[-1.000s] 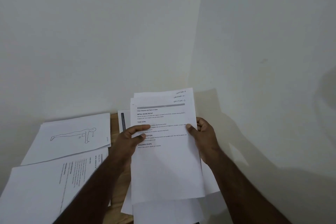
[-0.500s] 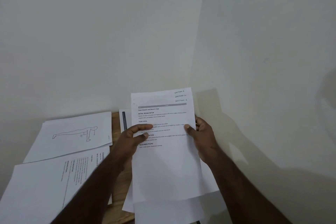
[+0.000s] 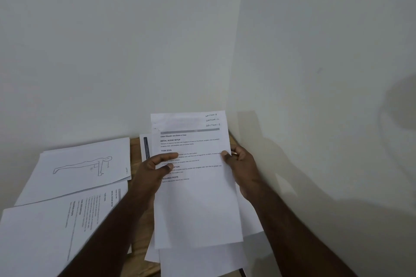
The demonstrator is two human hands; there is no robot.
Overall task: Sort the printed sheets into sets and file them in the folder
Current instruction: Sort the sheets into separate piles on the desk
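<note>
Sheets [image 3: 198, 198] stand upright, long axis away from you, pinched by your left hand [image 3: 155, 171] and right hand [image 3: 242, 168] at opposite edges.

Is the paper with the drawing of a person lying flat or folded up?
Flat. The drawing sheet lies spread on the table, all its corners showing and no crease across it.

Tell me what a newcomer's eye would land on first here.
First, the held sheets, a printed stack raised at centre, gripped by the left hand on its left edge and the right hand on its right edge, with handwritten section notes at the top right corner. Next, the figure drawing sheet lying on the wooden table at left, with a printed text sheet nearer the camera below it.
</note>
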